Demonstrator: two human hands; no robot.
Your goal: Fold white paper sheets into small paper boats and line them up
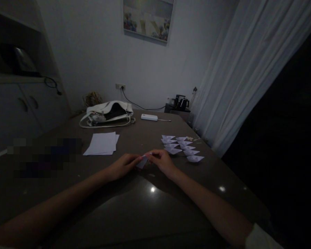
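Observation:
Between my two hands is a small folded piece of white paper [142, 162], held just above the dark table [114, 221]. My left hand [123, 165] pinches it from the left with thumb and fingers. From the right, my right hand [162, 162] closes its fingertips on the paper's upper edge. Several folded paper boats [173, 151] stand in two rows to the right, beyond my right hand. A stack of white paper sheets [101, 143] lies flat past my left hand, its edges not quite lined up.
A white handbag [110, 112] sits at the table's far left. Near the back edge lies a white power bank [149, 117] with a short cable. Paper scraps [191, 138] lie by the boats. A black kettle [182, 103] stands behind the table, beside a white curtain [223, 69].

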